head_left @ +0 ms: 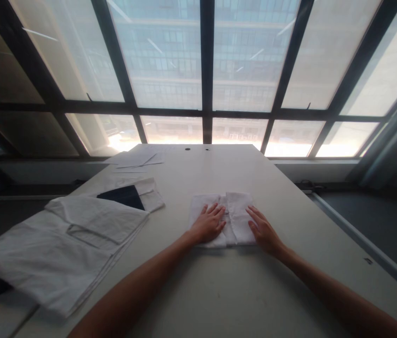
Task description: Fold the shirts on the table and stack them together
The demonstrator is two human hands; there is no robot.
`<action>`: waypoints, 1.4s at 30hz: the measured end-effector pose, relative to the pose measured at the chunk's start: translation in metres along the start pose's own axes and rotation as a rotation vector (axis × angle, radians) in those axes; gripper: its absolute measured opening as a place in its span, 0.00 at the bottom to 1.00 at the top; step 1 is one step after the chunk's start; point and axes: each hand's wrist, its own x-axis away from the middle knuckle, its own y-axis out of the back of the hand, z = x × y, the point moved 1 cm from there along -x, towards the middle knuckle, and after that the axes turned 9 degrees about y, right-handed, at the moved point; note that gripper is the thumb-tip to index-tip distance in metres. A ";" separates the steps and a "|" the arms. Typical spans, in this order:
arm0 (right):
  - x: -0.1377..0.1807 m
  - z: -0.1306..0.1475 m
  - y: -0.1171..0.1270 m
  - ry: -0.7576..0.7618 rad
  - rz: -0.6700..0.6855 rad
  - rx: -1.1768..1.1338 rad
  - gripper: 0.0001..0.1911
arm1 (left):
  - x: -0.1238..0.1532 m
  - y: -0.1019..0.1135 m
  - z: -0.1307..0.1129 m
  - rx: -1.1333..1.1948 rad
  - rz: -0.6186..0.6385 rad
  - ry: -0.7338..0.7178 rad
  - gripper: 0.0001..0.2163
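Note:
A folded white cloth point(239, 211) lies flat on the white table point(198, 286), its two sides turned in to meet near the middle. On its left half rests my left hand point(209, 223), palm down with the fingers spread. My right hand point(262, 232) touches the cloth's right edge, its fingers stretched out and apart. Neither hand grips anything. What kind of garment or cloth it is does not show. The parts under my palms are hidden.
A large heap of white fabric point(79, 234) lies at the left table edge. A dark blue piece point(123, 197) sits behind it, against more white cloth. Sheets of white paper point(137, 158) lie farther back. Windows point(170, 61) stand beyond the table, a curtain point(392, 122) at right.

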 end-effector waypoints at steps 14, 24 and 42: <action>0.042 -0.007 0.058 0.141 0.223 0.007 0.29 | 0.018 0.010 -0.065 0.133 -0.024 -0.338 0.10; 0.041 0.003 0.059 0.360 0.304 0.258 0.23 | 0.019 0.004 -0.055 0.202 -0.075 -0.395 0.10; -0.070 -0.034 -0.037 -0.108 0.402 0.338 0.32 | 0.022 0.006 -0.059 0.108 0.092 -0.528 0.26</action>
